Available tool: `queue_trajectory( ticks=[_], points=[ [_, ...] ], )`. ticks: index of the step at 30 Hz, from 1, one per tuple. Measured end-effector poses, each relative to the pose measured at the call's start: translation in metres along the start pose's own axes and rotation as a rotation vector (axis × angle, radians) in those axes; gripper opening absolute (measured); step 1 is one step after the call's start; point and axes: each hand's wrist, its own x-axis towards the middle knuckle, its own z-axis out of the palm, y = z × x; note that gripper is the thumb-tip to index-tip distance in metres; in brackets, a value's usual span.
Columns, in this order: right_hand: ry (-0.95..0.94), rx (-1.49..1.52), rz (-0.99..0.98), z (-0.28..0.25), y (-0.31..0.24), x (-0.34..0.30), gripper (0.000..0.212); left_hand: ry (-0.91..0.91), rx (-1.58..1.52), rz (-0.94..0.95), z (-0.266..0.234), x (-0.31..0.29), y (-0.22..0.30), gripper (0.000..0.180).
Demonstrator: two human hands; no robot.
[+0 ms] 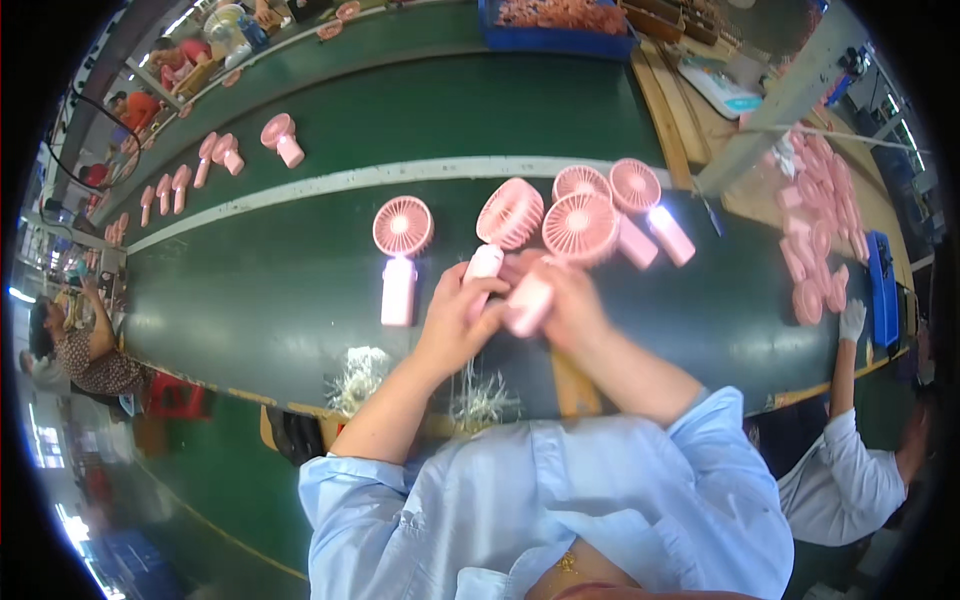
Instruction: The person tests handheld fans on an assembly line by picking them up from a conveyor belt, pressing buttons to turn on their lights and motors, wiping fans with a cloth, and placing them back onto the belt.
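Note:
Close together over the green belt [250, 290], both my hands are closed round pink handheld fans. My left hand [447, 325] grips the handle of one fan [510, 214], its round grille head tilted up and away. In my right hand [580, 305] is a second fan [580, 228], its handle pointing toward me between the two hands; that hand is slightly blurred. Left of my hands lies a fan [403, 228] with a glowing light at the top of its handle. Just beyond my right hand lie two more, a lit fan [672, 235] and a partly hidden one [636, 243].
Tufts of thin white strands [360, 380] lie at the near edge. More fans [282, 138] stand along the belt at far left. A fan pile [825, 190] covers the right table, near a co-worker's gloved hand [853, 320]. A blue bin [555, 38] sits at the back.

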Motion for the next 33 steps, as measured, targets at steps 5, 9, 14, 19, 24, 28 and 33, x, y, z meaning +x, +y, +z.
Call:
queue_trajectory(
  ticks=[5, 9, 14, 19, 24, 28, 33],
  points=[
    [0.018, -0.287, 0.067, -0.049, -0.075, -0.037, 0.026, -0.003, -0.783, -0.180, -0.005, -0.021, -0.007, 0.038],
    [0.020, -0.879, 0.252, -0.055, -0.101, -0.075, 0.034, 0.071, -0.736, -0.117, -0.006, -0.019, 0.002, 0.056],
    [-0.201, -1.861, 0.072, -0.041, -0.108, -0.106, 0.092, 0.132, -0.267, -0.152, 0.005, -0.015, -0.010, 0.053],
    [-0.342, -2.433, 0.079, -0.028, -0.117, -0.116, 0.100, 0.122, -0.452, -0.413, 0.012, -0.009, -0.028, 0.039],
    [-0.452, -2.339, -0.407, -0.014, -0.083, -0.086, 0.066, 0.090, -0.557, -0.393, 0.018, 0.000, -0.013, 0.046],
    [-0.433, -2.266, -0.327, -0.036, -0.051, -0.065, 0.053, 0.070, -0.679, -0.382, 0.019, 0.002, -0.017, 0.047],
    [-0.483, -2.354, -0.303, -0.030, -0.047, -0.065, 0.046, 0.070, -0.846, -0.450, 0.008, 0.001, -0.020, 0.050]
  ],
)
